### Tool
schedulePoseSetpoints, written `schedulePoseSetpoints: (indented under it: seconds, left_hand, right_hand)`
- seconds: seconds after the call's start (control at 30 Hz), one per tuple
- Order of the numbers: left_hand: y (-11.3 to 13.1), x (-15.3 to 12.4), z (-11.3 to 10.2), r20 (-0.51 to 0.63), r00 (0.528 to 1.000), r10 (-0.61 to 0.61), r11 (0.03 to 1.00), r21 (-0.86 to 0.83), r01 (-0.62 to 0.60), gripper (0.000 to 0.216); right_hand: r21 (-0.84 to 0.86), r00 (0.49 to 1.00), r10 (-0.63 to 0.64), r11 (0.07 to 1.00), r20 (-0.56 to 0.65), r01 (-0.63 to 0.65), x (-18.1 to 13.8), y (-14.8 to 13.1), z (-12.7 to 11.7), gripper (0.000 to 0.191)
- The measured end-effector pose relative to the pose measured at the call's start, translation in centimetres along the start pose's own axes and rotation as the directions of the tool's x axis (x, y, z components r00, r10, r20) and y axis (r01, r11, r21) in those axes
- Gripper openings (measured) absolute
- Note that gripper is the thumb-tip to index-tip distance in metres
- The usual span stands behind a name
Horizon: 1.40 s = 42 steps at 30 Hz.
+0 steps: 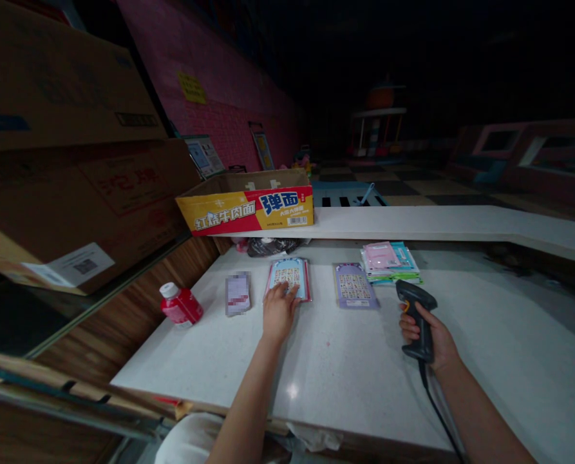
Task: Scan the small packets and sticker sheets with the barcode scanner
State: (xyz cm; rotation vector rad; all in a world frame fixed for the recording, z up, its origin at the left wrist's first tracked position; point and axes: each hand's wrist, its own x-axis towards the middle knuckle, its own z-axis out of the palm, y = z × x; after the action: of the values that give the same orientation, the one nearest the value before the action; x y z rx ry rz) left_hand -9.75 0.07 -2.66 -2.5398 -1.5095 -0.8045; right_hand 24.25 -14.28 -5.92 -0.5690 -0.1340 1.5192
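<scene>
My left hand (281,312) rests with fingers apart on the lower part of a light blue packet (288,270) printed with rows of tiny pictures, with a red edge showing beneath it. My right hand (436,338) is wrapped round the handle of a dark barcode scanner (418,322), its cord running down toward the table's front edge. Between the hands lies a purple packet (354,285) with a similar grid. Behind the scanner is a pile of pink, teal and green packets (388,259). A blurred-out phone-shaped object (237,293) lies left of my left hand.
A red bottle with a white cap (181,304) stands at the white table's (335,367) left edge. Large cardboard boxes (98,200) are stacked at left. A raised white shelf (413,222) runs along the back, carrying an open yellow and red noodle carton (248,209).
</scene>
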Motion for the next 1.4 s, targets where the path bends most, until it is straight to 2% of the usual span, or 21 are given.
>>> schedulePoseSetpoints:
  seconds: [0.17, 0.3, 0.37, 0.43, 0.5, 0.57, 0.67, 0.77, 0.9, 1.03, 1.23, 1.4]
  left_hand:
    - [0.8, 0.0, -0.5, -0.082, 0.996, 0.044, 0.996, -0.07, -0.049, 0.034]
    - [4.2, 0.4, -0.8, -0.152, 0.985, 0.085, 0.975, -0.19, -0.113, 0.027]
    - [6.6, 0.9, -0.4, -0.079, 0.99, 0.116, 0.947, -0.293, -0.134, 0.028]
    - [8.8, 1.6, 0.4, 0.068, 0.991, 0.113, 0.931, -0.355, -0.082, 0.029]
    - [10.3, 2.3, 1.3, 0.214, 0.972, 0.099, 0.948, -0.317, -0.026, 0.03]
    - [11.1, 2.9, 2.4, 0.307, 0.947, 0.092, 0.97, -0.241, -0.016, 0.041]
    - [11.4, 3.6, 3.8, 0.35, 0.925, 0.15, 0.977, -0.199, -0.083, 0.055]
    - [11.3, 4.0, 4.8, 0.367, 0.902, 0.229, 0.963, -0.221, -0.155, 0.039]
    - [11.2, 4.1, 5.3, 0.37, 0.889, 0.27, 0.945, -0.277, -0.172, 0.015]
    - [11.0, 4.1, 5.3, 0.376, 0.886, 0.271, 0.948, -0.261, -0.18, 0.014]
    - [10.2, 3.9, 5.2, 0.299, 0.902, 0.312, 0.934, -0.271, -0.233, 0.024]
    - [9.8, 4.0, 5.3, 0.195, 0.934, 0.301, 0.92, -0.317, -0.231, 0.015]
  right_hand:
    - [0.0, 1.0, -0.006, 1.0, -0.007, 0.006, 0.2, 0.0, 0.2, 0.027]
    - [0.024, 1.0, -0.004, 1.0, -0.018, 0.004, 0.2, 0.0, 0.4, 0.024]
    - [0.026, 1.0, 0.002, 1.0, -0.024, -0.002, 0.2, 0.0, 0.6, 0.022]
    - [0.022, 1.0, 0.001, 1.0, -0.026, 0.0, 0.1, -0.1, 0.6, 0.021]
    - [0.02, 1.0, -0.008, 1.0, -0.023, 0.008, 0.0, -0.1, 0.7, 0.021]
    - [0.022, 1.0, -0.012, 1.0, -0.023, 0.013, 0.1, -0.1, 0.7, 0.022]
    - [0.014, 1.0, -0.003, 1.0, -0.021, 0.003, 0.3, -0.1, 0.7, 0.023]
    - [-0.009, 1.0, -0.002, 1.0, -0.01, 0.002, 0.5, -0.2, 0.7, 0.025]
    - [-0.037, 1.0, -0.003, 0.999, 0.014, 0.004, 0.7, -0.3, 0.5, 0.028]
    - [-0.033, 1.0, -0.006, 0.999, 0.015, 0.007, 0.7, -0.3, 0.5, 0.028]
    - [-0.005, 1.0, -0.012, 1.0, -0.001, 0.012, 0.7, -0.2, 0.7, 0.025]
    - [-0.043, 1.0, -0.016, 0.999, 0.025, 0.017, 0.8, -0.3, 0.5, 0.023]
